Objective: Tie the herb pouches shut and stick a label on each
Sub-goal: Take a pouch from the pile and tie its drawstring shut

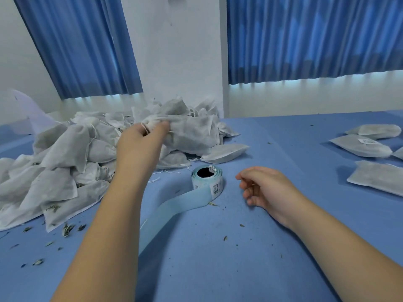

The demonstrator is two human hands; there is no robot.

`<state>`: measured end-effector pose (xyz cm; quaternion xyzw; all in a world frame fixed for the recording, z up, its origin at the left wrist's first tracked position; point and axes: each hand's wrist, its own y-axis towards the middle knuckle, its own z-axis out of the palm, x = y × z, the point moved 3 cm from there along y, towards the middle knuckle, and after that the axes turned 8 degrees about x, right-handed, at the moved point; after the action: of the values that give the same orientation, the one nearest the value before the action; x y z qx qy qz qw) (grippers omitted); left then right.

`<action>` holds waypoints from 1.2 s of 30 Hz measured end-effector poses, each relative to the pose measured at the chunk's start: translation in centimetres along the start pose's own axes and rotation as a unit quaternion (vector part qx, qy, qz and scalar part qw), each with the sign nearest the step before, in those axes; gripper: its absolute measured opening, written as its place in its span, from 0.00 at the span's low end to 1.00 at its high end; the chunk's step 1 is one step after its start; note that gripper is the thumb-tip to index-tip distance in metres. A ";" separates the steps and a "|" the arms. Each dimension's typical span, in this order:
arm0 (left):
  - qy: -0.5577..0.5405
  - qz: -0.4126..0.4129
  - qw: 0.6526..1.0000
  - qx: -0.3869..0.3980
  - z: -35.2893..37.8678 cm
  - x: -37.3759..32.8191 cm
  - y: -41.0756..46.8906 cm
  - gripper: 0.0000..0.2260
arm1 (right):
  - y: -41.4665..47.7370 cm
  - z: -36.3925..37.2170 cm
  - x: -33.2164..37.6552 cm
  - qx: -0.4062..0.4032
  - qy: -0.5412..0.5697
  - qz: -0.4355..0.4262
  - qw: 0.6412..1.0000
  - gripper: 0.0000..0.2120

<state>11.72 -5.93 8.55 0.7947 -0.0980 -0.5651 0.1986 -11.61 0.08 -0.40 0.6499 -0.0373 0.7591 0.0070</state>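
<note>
1. The left hand (141, 142) is reaching forward into the heap of pouches (65, 153) at the far left of the table (261, 247), fingers and thumb pinching the gathered neck of one pouch (192, 131) on top.
2. That pouch is lying across the view, with its neck at the left fingers and its body trailing off to the right.
3. The right hand (263, 188) is resting on the table, loosely curled and holding nothing. It is well apart from the pouch and near the label roll (207, 178), to its right.
4. The left hand is the nearer one, so the pouch is probably going to have to come back toward the body, between both hands, for tying.
</note>
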 end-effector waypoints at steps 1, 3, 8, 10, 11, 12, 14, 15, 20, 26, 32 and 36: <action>-0.025 0.008 1.000 0.011 0.4 -0.3 -0.5 0.20 | -0.1 0.1 0.1 -0.013 -0.017 -0.019 1.000 0.05; -0.044 0.012 0.998 0.039 1.5 -0.5 -1.4 0.20 | -0.5 0.4 0.8 -0.058 -0.087 -0.097 0.990 0.03; -0.026 -0.011 0.989 0.146 4.8 -0.3 -3.2 0.16 | -2.6 2.2 2.7 -0.075 -0.329 -0.295 0.894 0.32; -0.033 -0.018 0.979 0.198 5.9 -0.4 -3.8 0.17 | -2.6 2.8 2.4 -0.054 -0.398 -0.287 0.870 0.37; -0.035 -0.019 0.975 0.220 6.3 -0.5 -4.0 0.20 | -2.6 3.0 2.1 -0.052 -0.417 -0.279 0.864 0.34; -0.034 -0.016 0.971 0.236 6.6 -0.5 -4.2 0.23 | -2.5 3.1 2.0 -0.051 -0.422 -0.275 0.862 0.29; -0.028 -0.010 0.968 0.248 6.7 -0.6 -4.4 0.28 | -2.6 2.9 2.0 -0.061 -0.401 -0.275 0.872 0.21; -0.033 -0.012 0.969 0.243 6.7 -0.6 -4.4 0.28 | -2.6 2.7 2.1 -0.071 -0.388 -0.274 0.877 0.19; -0.039 0.013 0.994 0.105 6.3 -0.2 -3.9 0.04 | -2.0 0.8 2.1 -0.131 -0.382 -0.238 0.883 0.15; -0.097 -0.016 0.974 0.204 7.7 -0.3 -5.0 0.13 | -2.0 0.9 2.2 -0.175 -0.410 -0.230 0.865 0.19; -0.204 -0.057 0.934 0.288 8.9 -0.5 -5.8 0.10 | -3.6 3.8 2.5 -0.032 -0.414 -0.310 0.855 0.13; -0.279 -0.102 0.901 0.316 8.6 -0.1 -5.3 0.09 | -4.1 3.2 3.8 -0.091 -0.262 -0.341 0.898 0.06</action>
<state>3.21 -2.86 3.97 0.6314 -0.2409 -0.7201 -0.1572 -8.80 3.86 3.98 0.7948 0.1173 0.5055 0.3146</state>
